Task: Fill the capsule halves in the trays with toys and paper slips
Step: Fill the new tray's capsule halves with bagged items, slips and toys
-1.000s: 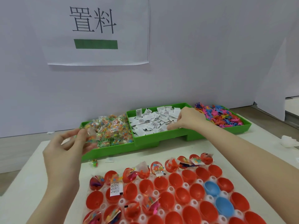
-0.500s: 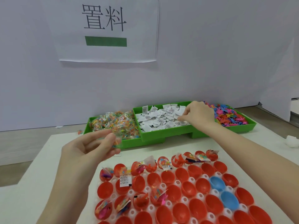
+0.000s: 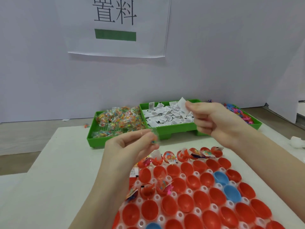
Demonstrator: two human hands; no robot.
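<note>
A white holder tray (image 3: 214, 208) in front of me carries several red capsule halves (image 3: 201, 197) and a few blue ones (image 3: 231, 193); those in the far rows hold toy packets and slips. My left hand (image 3: 132, 146) pinches a small clear toy packet (image 3: 154, 138) above the tray's far left corner. My right hand (image 3: 212, 119) pinches a white paper slip (image 3: 183, 104), raised just in front of the green bin of paper slips (image 3: 166, 115).
Three green bins stand side by side at the back: bagged toys (image 3: 118, 119) on the left, slips in the middle, loose coloured plastic toys (image 3: 237, 113) on the right. A white wall with a printed sign (image 3: 115, 25) rises behind. A white object (image 3: 297, 141) lies far right.
My right hand has lifted out of the slip bin with one slip pinched. My left hand has carried the toy packet from the bagged-toy bin toward the capsule tray.
</note>
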